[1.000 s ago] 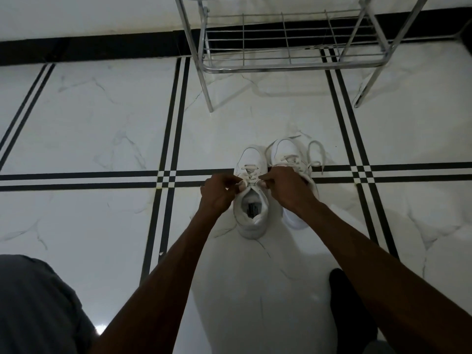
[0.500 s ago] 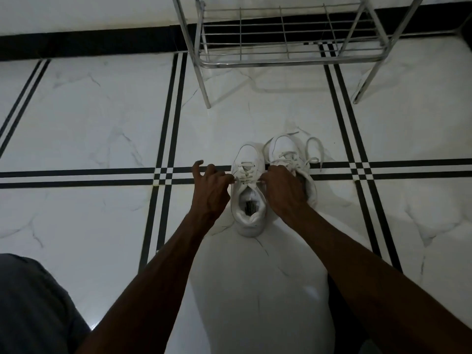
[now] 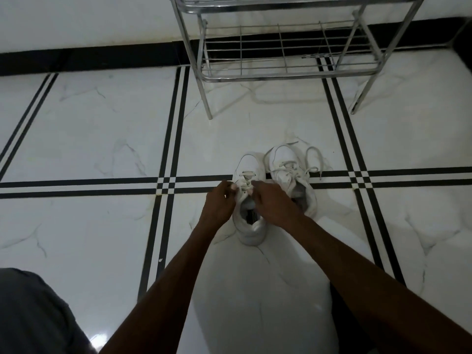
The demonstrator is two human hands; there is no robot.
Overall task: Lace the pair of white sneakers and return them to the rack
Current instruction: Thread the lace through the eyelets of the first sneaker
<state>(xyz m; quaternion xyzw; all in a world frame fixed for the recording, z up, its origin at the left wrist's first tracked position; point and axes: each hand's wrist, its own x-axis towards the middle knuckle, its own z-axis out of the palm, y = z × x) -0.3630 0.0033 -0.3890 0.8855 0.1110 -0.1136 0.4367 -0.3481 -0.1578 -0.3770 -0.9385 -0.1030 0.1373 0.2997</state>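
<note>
Two white sneakers stand side by side on the floor, toes pointing away from me. The left sneaker (image 3: pixel 249 226) sits between my hands. My left hand (image 3: pixel 219 203) pinches its lace at the left side of the tongue. My right hand (image 3: pixel 273 203) pinches the lace (image 3: pixel 245 184) at the right side. The right sneaker (image 3: pixel 288 169) stands untouched, its lace tied with a loose loop lying on the floor to its right. The metal shoe rack (image 3: pixel 281 75) stands beyond the shoes with a bare lower shelf.
The floor (image 3: pixel 102 139) is glossy white marble tile crossed by black double stripes. A black skirting strip (image 3: pixel 89 57) runs along the white wall behind the rack. My grey-clothed knee (image 3: pixel 33 315) fills the lower left corner.
My left hand's fingers, spread half a second ago, have closed on the lace again. Both hands stay at the left sneaker's tongue. The view has tilted up, showing more of the rack.
</note>
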